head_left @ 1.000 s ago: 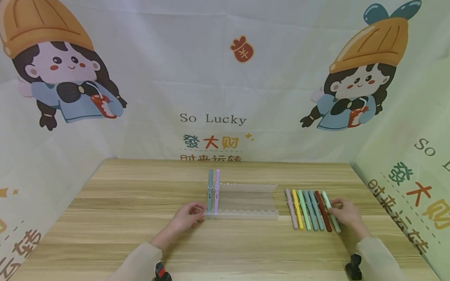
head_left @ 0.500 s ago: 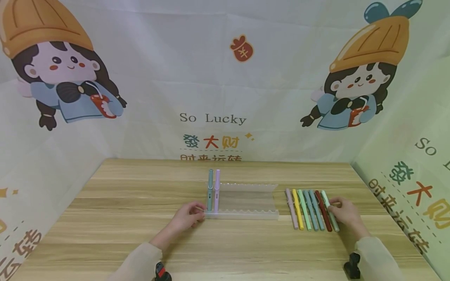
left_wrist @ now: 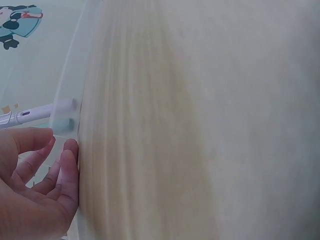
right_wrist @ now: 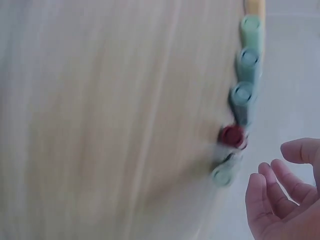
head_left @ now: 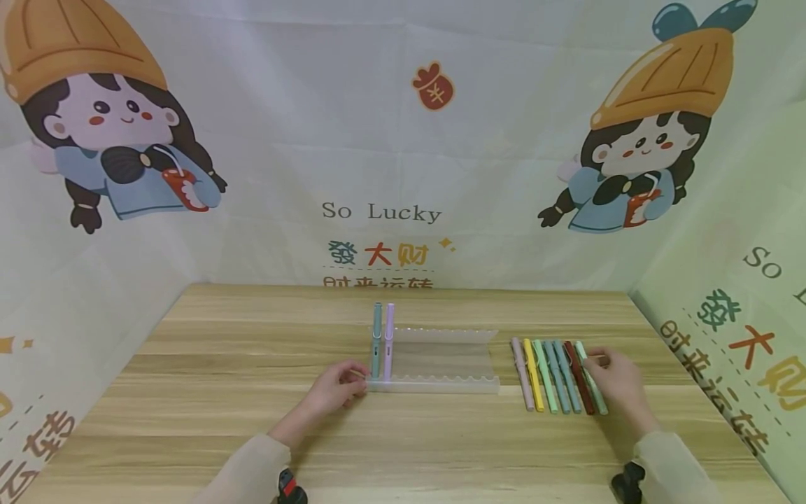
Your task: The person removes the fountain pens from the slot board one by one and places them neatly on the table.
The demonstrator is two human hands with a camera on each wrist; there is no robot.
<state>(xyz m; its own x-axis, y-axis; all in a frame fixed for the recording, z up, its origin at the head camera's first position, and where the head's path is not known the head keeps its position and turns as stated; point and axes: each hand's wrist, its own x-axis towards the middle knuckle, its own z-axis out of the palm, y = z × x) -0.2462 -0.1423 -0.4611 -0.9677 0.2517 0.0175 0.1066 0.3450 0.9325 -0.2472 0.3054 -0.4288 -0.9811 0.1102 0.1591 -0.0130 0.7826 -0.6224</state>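
Note:
A clear plastic pen holder (head_left: 434, 386) with notched edges lies mid-table. In its leftmost notches stand a teal pen (head_left: 376, 343) and a lilac pen (head_left: 388, 350). My left hand (head_left: 343, 385) holds the holder's front left corner, thumb and fingertips around its end; the left wrist view shows the hand (left_wrist: 42, 175) close up. To the right, several capped pens lie side by side: mauve, yellow, green, two blue, dark red (head_left: 579, 378) and mint (head_left: 592, 378). My right hand (head_left: 613, 381) is beside the mint pen, its fingers loosely bent and apart in the right wrist view.
The wooden table (head_left: 403, 448) meets a printed cloth backdrop (head_left: 504, 175) at the back and both sides. Each wrist wears a black device (head_left: 628, 481). Bare wood separates the pen holder from the pen row.
My right hand has shifted slightly left and up the mint pen, whose lower end has moved a little left toward the dark red pen. The left hand and holder stay put.

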